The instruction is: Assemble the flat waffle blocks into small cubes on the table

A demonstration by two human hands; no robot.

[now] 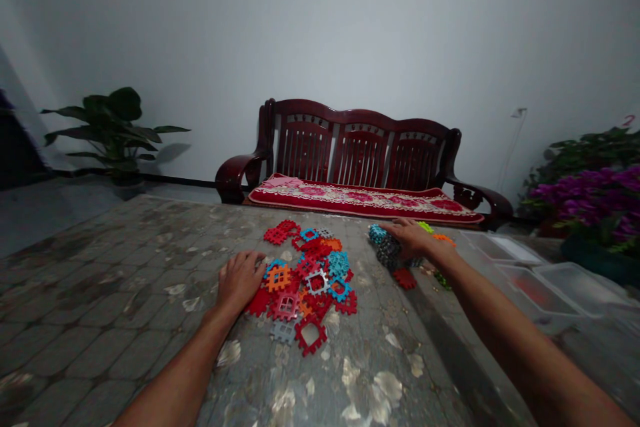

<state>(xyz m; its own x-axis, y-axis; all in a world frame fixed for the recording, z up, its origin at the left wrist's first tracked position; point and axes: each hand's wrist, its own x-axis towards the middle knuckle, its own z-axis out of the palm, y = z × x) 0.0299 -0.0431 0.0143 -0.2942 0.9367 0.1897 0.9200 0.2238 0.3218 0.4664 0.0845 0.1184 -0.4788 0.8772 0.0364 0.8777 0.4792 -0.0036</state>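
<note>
A pile of flat interlocking plastic building pieces, mostly red with some blue, orange and grey ones (310, 280), lies on the table in front of me. My left hand (243, 278) rests on the tabletop at the left edge of this pile, its fingers loosely spread and near an orange window-shaped piece (279, 277). Farther right, my right hand (407, 238) reaches over a second, smaller heap, with a finger stretched out by a light blue piece (377, 234). Dark grey pieces (387, 252) lie just below that hand, and its thumb side is partly hidden. A red piece (405, 278) lies at this heap's near edge.
Clear plastic boxes (537, 288) stand on the right of the patterned table (150, 267). Behind it is a dark wooden bench (360, 147) with a red floral cushion (370, 199). A leafy plant (115, 123) stands left, and purple flowers (600, 197) right.
</note>
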